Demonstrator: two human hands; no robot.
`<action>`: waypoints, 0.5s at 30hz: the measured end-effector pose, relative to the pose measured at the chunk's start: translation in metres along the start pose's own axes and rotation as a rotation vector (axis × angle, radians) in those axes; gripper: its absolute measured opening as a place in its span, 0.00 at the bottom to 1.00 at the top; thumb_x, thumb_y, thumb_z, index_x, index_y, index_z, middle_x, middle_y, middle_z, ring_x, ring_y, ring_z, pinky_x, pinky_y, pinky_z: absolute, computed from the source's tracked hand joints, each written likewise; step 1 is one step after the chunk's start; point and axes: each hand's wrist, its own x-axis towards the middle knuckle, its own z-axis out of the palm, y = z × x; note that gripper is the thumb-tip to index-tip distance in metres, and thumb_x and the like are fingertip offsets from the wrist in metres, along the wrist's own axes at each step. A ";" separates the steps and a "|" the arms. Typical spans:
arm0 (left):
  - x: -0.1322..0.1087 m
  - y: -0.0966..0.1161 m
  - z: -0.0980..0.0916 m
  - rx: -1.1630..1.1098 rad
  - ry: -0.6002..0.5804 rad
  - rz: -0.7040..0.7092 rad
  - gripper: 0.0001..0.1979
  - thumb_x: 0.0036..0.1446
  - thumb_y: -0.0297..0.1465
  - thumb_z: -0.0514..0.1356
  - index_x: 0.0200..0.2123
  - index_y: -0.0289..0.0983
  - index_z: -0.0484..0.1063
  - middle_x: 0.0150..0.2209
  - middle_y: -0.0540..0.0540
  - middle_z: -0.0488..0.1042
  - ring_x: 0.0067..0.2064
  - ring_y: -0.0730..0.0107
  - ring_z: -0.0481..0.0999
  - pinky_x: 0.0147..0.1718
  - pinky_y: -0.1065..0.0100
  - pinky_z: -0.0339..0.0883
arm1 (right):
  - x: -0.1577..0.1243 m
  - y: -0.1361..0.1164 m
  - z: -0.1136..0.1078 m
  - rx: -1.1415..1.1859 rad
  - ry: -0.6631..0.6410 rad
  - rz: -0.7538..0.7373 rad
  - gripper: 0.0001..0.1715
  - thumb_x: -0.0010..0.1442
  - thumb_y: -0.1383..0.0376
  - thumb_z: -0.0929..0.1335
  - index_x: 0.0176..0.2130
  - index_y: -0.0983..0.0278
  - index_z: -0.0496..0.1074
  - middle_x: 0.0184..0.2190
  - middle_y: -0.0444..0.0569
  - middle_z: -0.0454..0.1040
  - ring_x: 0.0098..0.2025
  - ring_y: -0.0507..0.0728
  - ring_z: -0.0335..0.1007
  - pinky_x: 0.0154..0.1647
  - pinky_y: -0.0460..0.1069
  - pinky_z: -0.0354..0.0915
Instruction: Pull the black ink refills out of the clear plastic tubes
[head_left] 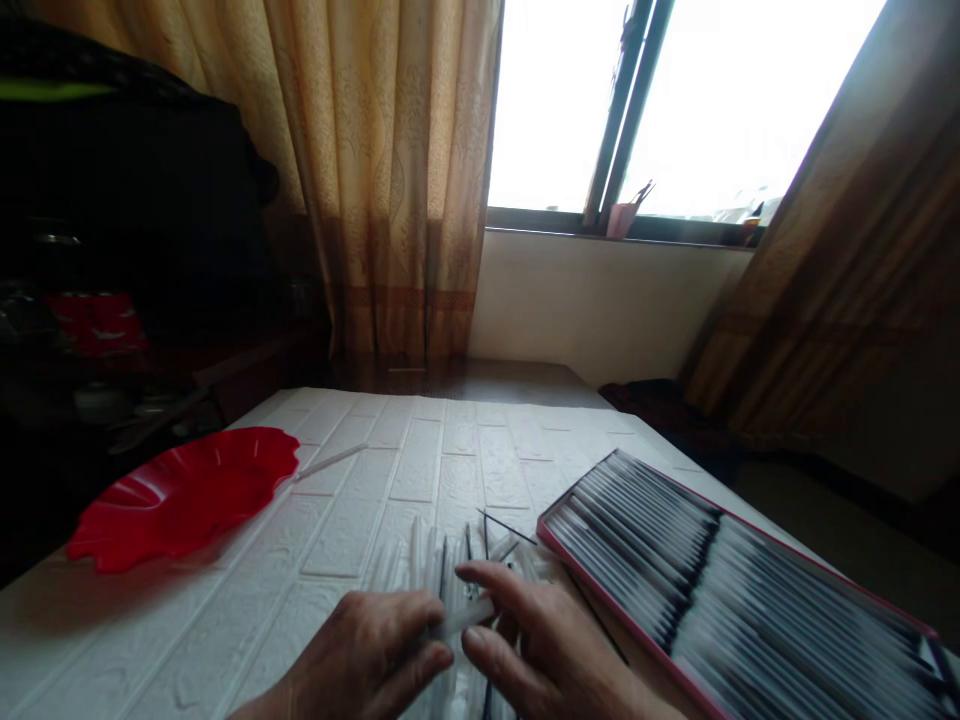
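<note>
My left hand point(375, 645) pinches a short translucent plastic tube point(463, 617) between thumb and fingers. At the tube's other end, the thumb and curled fingers of my right hand point(532, 640) close round it, with the index finger raised. Under and beyond both hands lies a loose pile of clear plastic tubes point(420, 550) and thin black sticks point(507, 526) on the white brick-patterned table cover point(352, 620). To the right is a shallow red-rimmed box point(705, 690) holding rows of slim grey-white sticks with dark ends point(637, 540). Motion blur hides finer detail.
A red scalloped plastic dish point(187, 500) stands on the left of the table, with a single clear tube point(330, 461) beside it. Further back are a curtain point(382, 180), a window, and a pink cup point(620, 220) on the sill. Dark furniture fills the left side.
</note>
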 end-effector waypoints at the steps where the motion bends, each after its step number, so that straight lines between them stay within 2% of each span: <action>1: 0.000 0.001 0.001 0.050 -0.007 0.036 0.12 0.71 0.37 0.54 0.32 0.42 0.64 0.25 0.57 0.70 0.23 0.76 0.70 0.24 0.73 0.56 | 0.001 -0.001 0.002 -0.049 -0.029 0.005 0.22 0.60 0.58 0.67 0.49 0.68 0.78 0.28 0.51 0.79 0.26 0.55 0.71 0.27 0.47 0.60; 4: 0.000 0.001 0.001 0.192 -0.008 0.123 0.12 0.73 0.40 0.50 0.38 0.43 0.67 0.29 0.55 0.76 0.27 0.72 0.77 0.27 0.72 0.61 | 0.001 -0.002 0.003 -0.190 -0.116 0.071 0.12 0.58 0.61 0.68 0.32 0.66 0.79 0.21 0.46 0.72 0.24 0.52 0.65 0.25 0.46 0.54; 7: 0.000 0.002 0.000 0.334 0.027 0.173 0.15 0.75 0.41 0.45 0.42 0.43 0.68 0.30 0.51 0.77 0.28 0.67 0.79 0.26 0.69 0.62 | -0.003 -0.002 -0.004 -0.264 -0.181 0.129 0.17 0.61 0.62 0.67 0.22 0.65 0.70 0.16 0.39 0.59 0.19 0.48 0.54 0.21 0.45 0.46; 9: -0.002 0.003 0.000 0.413 0.046 0.197 0.16 0.76 0.39 0.44 0.39 0.42 0.67 0.29 0.51 0.75 0.26 0.67 0.76 0.24 0.67 0.59 | -0.007 -0.001 -0.008 -0.252 -0.217 0.110 0.19 0.63 0.62 0.66 0.22 0.64 0.67 0.16 0.37 0.55 0.19 0.47 0.50 0.20 0.45 0.45; 12: -0.006 0.003 0.005 0.494 0.039 0.247 0.16 0.76 0.36 0.44 0.35 0.42 0.64 0.26 0.52 0.73 0.23 0.67 0.72 0.22 0.65 0.54 | -0.013 0.007 -0.008 -0.256 -0.284 0.060 0.16 0.64 0.63 0.67 0.25 0.63 0.67 0.18 0.36 0.54 0.20 0.47 0.50 0.19 0.42 0.44; 15: -0.010 0.000 0.014 0.506 -0.003 0.272 0.16 0.76 0.36 0.44 0.34 0.43 0.63 0.25 0.53 0.72 0.23 0.67 0.70 0.21 0.62 0.50 | -0.018 0.022 -0.003 -0.443 -0.264 -0.064 0.16 0.62 0.63 0.71 0.25 0.63 0.66 0.17 0.35 0.57 0.19 0.46 0.51 0.17 0.43 0.43</action>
